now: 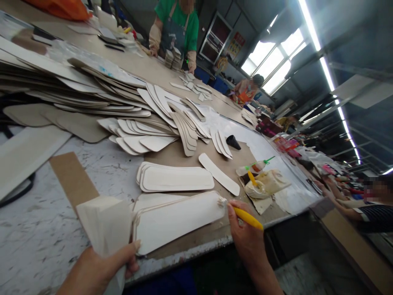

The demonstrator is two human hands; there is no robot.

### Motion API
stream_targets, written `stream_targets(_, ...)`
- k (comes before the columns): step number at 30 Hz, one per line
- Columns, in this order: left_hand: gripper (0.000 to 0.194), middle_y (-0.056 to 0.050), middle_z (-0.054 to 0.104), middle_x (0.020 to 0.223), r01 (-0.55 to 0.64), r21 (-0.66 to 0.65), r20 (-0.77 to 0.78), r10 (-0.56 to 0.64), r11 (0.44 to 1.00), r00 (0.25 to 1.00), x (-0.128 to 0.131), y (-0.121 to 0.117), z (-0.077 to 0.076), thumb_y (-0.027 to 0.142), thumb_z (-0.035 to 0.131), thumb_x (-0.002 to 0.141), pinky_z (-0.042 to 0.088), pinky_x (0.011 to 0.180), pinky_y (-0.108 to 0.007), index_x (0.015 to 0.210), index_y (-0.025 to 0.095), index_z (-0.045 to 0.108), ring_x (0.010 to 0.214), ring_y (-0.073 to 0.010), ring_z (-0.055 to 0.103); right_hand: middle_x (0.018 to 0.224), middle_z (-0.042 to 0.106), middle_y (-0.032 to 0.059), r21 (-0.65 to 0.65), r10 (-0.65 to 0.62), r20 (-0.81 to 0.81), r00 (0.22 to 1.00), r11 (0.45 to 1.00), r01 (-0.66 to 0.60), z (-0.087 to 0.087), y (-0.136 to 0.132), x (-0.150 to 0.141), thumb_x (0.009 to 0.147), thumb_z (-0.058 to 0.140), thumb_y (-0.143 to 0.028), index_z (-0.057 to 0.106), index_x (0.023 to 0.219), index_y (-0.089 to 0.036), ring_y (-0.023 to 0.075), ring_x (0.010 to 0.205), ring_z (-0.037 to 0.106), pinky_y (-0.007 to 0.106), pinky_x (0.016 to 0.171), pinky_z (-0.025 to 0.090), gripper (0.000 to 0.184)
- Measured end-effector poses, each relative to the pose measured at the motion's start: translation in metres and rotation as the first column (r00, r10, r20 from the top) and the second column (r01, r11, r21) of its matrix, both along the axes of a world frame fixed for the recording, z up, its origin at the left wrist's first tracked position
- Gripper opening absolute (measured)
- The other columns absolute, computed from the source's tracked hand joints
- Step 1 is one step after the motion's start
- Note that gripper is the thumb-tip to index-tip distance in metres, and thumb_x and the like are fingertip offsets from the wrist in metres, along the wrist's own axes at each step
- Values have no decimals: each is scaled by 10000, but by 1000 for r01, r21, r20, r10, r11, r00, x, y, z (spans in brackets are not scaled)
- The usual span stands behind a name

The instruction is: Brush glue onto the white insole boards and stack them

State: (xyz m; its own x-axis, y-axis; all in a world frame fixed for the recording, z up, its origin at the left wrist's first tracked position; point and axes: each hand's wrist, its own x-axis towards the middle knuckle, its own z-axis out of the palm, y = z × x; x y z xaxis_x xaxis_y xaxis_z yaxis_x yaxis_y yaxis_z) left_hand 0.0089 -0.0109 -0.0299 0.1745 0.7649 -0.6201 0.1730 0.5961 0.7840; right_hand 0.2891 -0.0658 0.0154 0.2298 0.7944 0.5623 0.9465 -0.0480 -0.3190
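Observation:
My right hand (245, 233) grips a brush with a yellow handle (250, 219). Its pale bristles touch the right end of a long white panel with rounded corners (181, 219), the uppermost of a small stack. In my left hand (98, 266) is a fanned bundle of thin white sheets (106, 225), and the thumb rests on the panel's left end. Just behind lies another stack of white panels (178, 179), with a single narrow curved piece (219, 174) to its right. A glue-crusted container (267, 183) lies beyond my right hand, a yellow tool in its mouth.
Piles of white and grey cut pieces (92, 92) cover the table's left and back. A black cone (233, 142) and a small bottle with a green tip (258, 166) are near the container. Across the table stands a person in green (192, 32); others sit farther right.

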Motion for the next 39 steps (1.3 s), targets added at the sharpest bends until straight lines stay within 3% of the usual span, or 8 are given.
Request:
stream_targets(4, 278, -2, 600, 383, -62, -24, 53, 63, 998, 997, 3, 0, 6, 452, 665, 497, 436, 525, -285, 358, 225, 583, 444, -201, 543, 875, 679, 102, -70, 66, 81, 995, 996, -60, -9, -4, -12, 915, 499, -216, 618, 931, -178, 226, 860, 651, 396, 797, 547, 126)
stream_targets(7, 308, -11, 623, 421, -33, 6, 25, 33, 999, 999, 2, -2, 2, 475, 650, 540, 439, 559, -290, 385, 214, 598, 484, -205, 559, 856, 666, 81, -104, 171, -28, 985, 979, -173, -13, -5, -45, 912, 488, -162, 596, 924, -194, 206, 848, 642, 360, 784, 546, 113)
stream_targets(13, 328, -19, 638, 470, -141, -110, 176, 159, 984, 972, 1, -6, 3, 455, 779, 523, 470, 510, -267, 532, 159, 638, 493, -184, 584, 880, 617, 59, -77, 349, -269, 897, 921, -381, 11, -6, -73, 905, 437, -117, 527, 878, -214, 179, 877, 600, 310, 772, 519, 135)
stream_targets(18, 320, -10, 657, 545, -156, -155, 266, 193, 976, 944, 0, -7, 5, 397, 811, 560, 495, 531, -247, 695, 147, 663, 543, -170, 604, 820, 604, 57, -325, 504, -38, 863, 810, -488, -8, -1, -67, 801, 452, -57, 550, 1075, -176, 195, 738, 571, 301, 641, 512, 315)
stream_targets(22, 318, -2, 631, 527, -134, -169, 300, 181, 976, 937, -1, -6, 0, 391, 808, 570, 482, 527, -232, 662, 139, 638, 518, -149, 591, 768, 594, 57, -411, 530, 106, 841, 793, -449, -31, 8, -67, 783, 518, -59, 628, 989, -169, 201, 705, 571, 280, 595, 503, 258)
stream_targets(33, 319, 2, 618, 540, -105, -103, 311, 133, 989, 941, -1, -5, 1, 429, 758, 594, 463, 536, -257, 670, 149, 626, 521, -158, 583, 914, 620, 70, -519, 577, 140, 805, 735, -436, -26, 23, -65, 671, 584, -26, 567, 1141, -189, 212, 787, 599, 288, 632, 544, 498)
stream_targets(36, 312, 10, 590, 474, -108, -35, 250, 113, 994, 962, -3, -5, 2, 451, 724, 609, 431, 519, -254, 639, 161, 613, 486, -153, 536, 923, 620, 66, -501, 566, 82, 820, 735, -457, -28, 21, -58, 661, 576, -27, 581, 1116, -208, 215, 812, 608, 284, 654, 538, 489)
stream_targets(39, 281, 35, 564, 423, -117, 73, 160, 104, 990, 982, -5, -8, 11, 421, 719, 604, 400, 509, -253, 702, 178, 617, 459, -157, 505, 861, 621, 40, -402, 543, -128, 830, 736, -544, -20, 19, -64, 715, 549, -41, 608, 1020, -213, 185, 758, 614, 263, 647, 515, 355)
